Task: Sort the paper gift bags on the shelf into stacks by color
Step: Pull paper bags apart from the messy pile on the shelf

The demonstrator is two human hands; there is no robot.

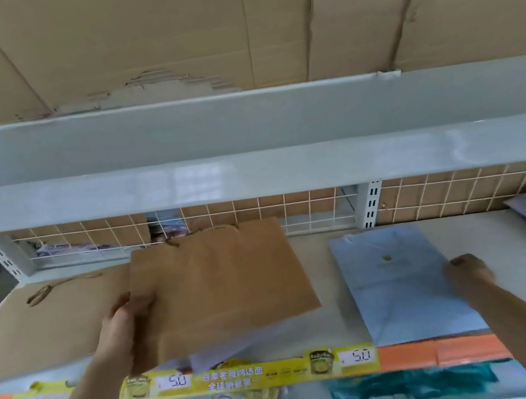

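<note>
Brown bag (219, 286) gripped by left hand (121, 331), right hand (471, 271) on blue bag (398, 285)

Arms: two forearms come into view from the lower edge, both bare; no sleeve reaches as far as can be seen
Left hand (122, 324): bare; no glove, ring or watch visible
Right hand (469, 271): bare; no glove; dark-looking fingernail, blurred
</note>
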